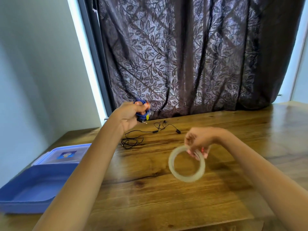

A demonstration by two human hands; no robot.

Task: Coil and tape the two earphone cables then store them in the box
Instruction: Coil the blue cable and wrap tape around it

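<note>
Blue earphone coil (141, 114) tight in left hand (128, 115), tape roll (171, 165) pinched in right hand (200, 140), black earphones (155, 131) loose between

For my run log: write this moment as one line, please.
left hand holds coiled blue cable | right hand holds tape roll | black cable loose on table | box open

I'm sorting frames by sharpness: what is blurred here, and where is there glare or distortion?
Head view: the tape roll and right hand are motion-blurred; the left hand holding the blue cable coil is slightly soft; the black earphone cable lies sharp; window light glares on the table; the window frame leans from wide-angle distortion.
</note>
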